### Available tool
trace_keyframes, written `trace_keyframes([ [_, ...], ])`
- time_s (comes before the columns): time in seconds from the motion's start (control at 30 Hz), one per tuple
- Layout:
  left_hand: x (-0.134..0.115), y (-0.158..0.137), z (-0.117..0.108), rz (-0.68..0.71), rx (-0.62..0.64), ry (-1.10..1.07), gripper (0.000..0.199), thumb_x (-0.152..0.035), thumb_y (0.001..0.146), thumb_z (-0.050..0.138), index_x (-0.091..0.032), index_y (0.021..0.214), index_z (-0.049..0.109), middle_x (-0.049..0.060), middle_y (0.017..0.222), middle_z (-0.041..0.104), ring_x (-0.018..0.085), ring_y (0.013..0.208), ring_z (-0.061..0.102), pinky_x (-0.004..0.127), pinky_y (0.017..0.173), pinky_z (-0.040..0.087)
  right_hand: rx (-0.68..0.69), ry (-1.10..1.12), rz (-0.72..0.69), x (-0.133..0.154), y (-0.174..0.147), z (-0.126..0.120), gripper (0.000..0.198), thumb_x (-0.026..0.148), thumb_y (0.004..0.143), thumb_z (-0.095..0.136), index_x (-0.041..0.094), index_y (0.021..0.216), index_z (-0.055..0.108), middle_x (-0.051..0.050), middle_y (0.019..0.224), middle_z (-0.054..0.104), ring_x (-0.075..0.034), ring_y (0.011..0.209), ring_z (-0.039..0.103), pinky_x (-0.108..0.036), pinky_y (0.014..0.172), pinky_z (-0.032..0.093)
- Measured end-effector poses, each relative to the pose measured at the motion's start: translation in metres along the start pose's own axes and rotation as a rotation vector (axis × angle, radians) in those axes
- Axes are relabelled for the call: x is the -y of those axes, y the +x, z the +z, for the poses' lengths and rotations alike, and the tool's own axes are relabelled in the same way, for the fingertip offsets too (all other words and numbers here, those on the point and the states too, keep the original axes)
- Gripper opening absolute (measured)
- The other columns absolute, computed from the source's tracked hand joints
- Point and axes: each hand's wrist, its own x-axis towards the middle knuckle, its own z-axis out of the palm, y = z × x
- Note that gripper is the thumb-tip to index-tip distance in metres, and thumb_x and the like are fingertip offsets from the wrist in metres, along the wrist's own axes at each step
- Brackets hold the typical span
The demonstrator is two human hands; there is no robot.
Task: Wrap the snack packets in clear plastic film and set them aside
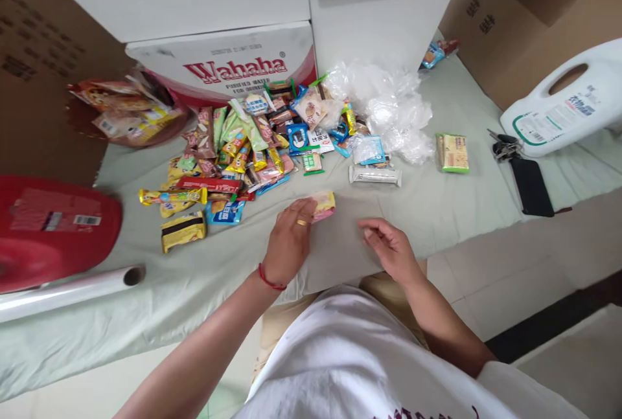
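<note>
My left hand (290, 231), with a ring and a red wrist cord, has its fingers on a small pink-and-yellow snack packet (324, 205) at the front of the bed-like surface; part of the packet is hidden under the fingers. My right hand (392, 247) hovers to its right, fingers loosely bent, thumb near the index finger, with nothing visible in it. Just beyond the hands lies a silver-white wrapped bar (375, 176). A mixed pile of wrapped snacks (250, 137) spreads behind my left hand. A yellow packet with a dark band (183, 231) lies to the left.
Crumpled clear plastic (396, 111) sits at the back, before white boxes (374, 30) and a Wahaha carton (228, 63). A green-and-yellow packet (453, 153), keys (505, 147), a black phone-like item (532, 186) and a white jug (568, 101) are right. Left: red container (58, 231), film roll (72, 289).
</note>
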Motion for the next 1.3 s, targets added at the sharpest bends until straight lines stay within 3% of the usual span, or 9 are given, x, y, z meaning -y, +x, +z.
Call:
trace_keyframes([
  [0.13, -0.054, 0.012, 0.004, -0.431, 0.076, -0.694, 0.041, -0.045, 0.101, 0.051, -0.02, 0.131, 0.064, 0.009, 0.117, 0.076, 0.024, 0.103, 0.072, 0.038, 0.09, 0.058, -0.001, 0.155, 0.062, 0.003, 0.005, -0.005, 0.053, 0.06, 0.091, 0.069, 0.03, 0.134, 0.065, -0.007, 0.115, 0.072, -0.02, 0.08, 0.065, -0.034, 0.072, 0.055],
  [0.23, -0.091, 0.019, 0.033, -0.651, 0.181, -1.236, 0.047, -0.054, 0.091, 0.065, -0.019, 0.123, 0.066, 0.009, 0.108, 0.077, 0.024, 0.093, 0.073, 0.035, 0.078, 0.058, -0.019, 0.284, 0.087, 0.005, 0.001, -0.01, 0.049, 0.057, 0.086, 0.077, 0.029, 0.125, 0.069, -0.005, 0.112, 0.075, -0.023, 0.094, 0.069, -0.036, 0.084, 0.056],
  [0.33, -0.112, 0.026, 0.066, -0.743, 0.197, -1.406, 0.046, -0.053, 0.086, 0.07, -0.02, 0.117, 0.066, 0.008, 0.106, 0.076, 0.023, 0.092, 0.071, 0.034, 0.078, 0.056, -0.162, 0.28, 0.141, 0.001, -0.007, -0.022, 0.043, 0.05, 0.083, 0.081, 0.026, 0.117, 0.072, -0.004, 0.109, 0.077, -0.023, 0.096, 0.07, -0.036, 0.087, 0.056],
  [0.43, -0.118, 0.03, 0.085, -0.727, 0.182, -1.237, 0.039, -0.044, 0.083, 0.072, -0.019, 0.112, 0.067, 0.009, 0.115, 0.073, 0.022, 0.102, 0.068, 0.034, 0.086, 0.054, -0.328, 0.193, 0.173, -0.006, -0.01, -0.052, 0.044, 0.05, 0.079, 0.084, 0.023, 0.113, 0.073, -0.004, 0.103, 0.078, -0.023, 0.088, 0.07, -0.036, 0.081, 0.057],
  [0.57, -0.105, 0.028, 0.081, -0.612, 0.183, -0.871, 0.021, -0.031, 0.085, 0.067, -0.019, 0.102, 0.067, 0.009, 0.113, 0.069, 0.021, 0.106, 0.065, 0.034, 0.092, 0.051, -0.573, 0.008, 0.23, -0.011, 0.01, -0.118, 0.053, 0.058, 0.073, 0.084, 0.02, 0.108, 0.072, -0.007, 0.096, 0.077, -0.022, 0.075, 0.069, -0.033, 0.064, 0.056],
  [0.7, -0.082, 0.016, 0.068, -0.518, 0.264, -0.694, 0.012, -0.027, 0.088, 0.056, -0.02, 0.091, 0.066, 0.004, 0.095, 0.067, 0.018, 0.085, 0.063, 0.032, 0.079, 0.05, -0.621, -0.361, 0.135, -0.009, 0.063, -0.18, 0.056, 0.06, 0.071, 0.081, 0.017, 0.105, 0.069, -0.009, 0.097, 0.076, -0.023, 0.079, 0.067, -0.035, 0.07, 0.055],
  [0.83, -0.065, 0.0, 0.061, -0.412, 0.252, -0.644, 0.013, -0.027, 0.088, 0.053, -0.021, 0.087, 0.065, 0.005, 0.096, 0.067, 0.019, 0.089, 0.064, 0.032, 0.078, 0.052, -0.565, -0.72, 0.181, -0.005, 0.114, -0.215, 0.055, 0.065, 0.082, 0.067, 0.018, 0.112, 0.068, -0.011, 0.096, 0.075, -0.027, 0.083, 0.066, -0.041, 0.08, 0.053],
  [1.07, -0.06, -0.03, 0.051, -0.251, 0.156, -0.527, 0.018, -0.028, 0.098, 0.049, -0.022, 0.095, 0.065, 0.008, 0.105, 0.068, 0.019, 0.098, 0.067, 0.035, 0.087, 0.055, -0.674, -1.19, 0.116, -0.007, 0.136, -0.233, 0.068, 0.067, 0.097, 0.04, 0.014, 0.13, 0.066, -0.026, 0.126, 0.059, -0.041, 0.119, 0.053, -0.058, 0.101, 0.043],
  [1.3, -0.052, -0.053, 0.032, -0.085, 0.124, -0.342, 0.017, -0.022, 0.101, 0.05, -0.023, 0.102, 0.067, 0.01, 0.112, 0.07, 0.019, 0.101, 0.07, 0.032, 0.087, 0.059, -0.619, -1.218, -0.017, -0.037, 0.132, -0.213, 0.097, 0.067, 0.088, 0.054, 0.006, 0.159, 0.028, -0.031, 0.159, 0.035, -0.046, 0.142, 0.034, -0.063, 0.111, 0.035],
])
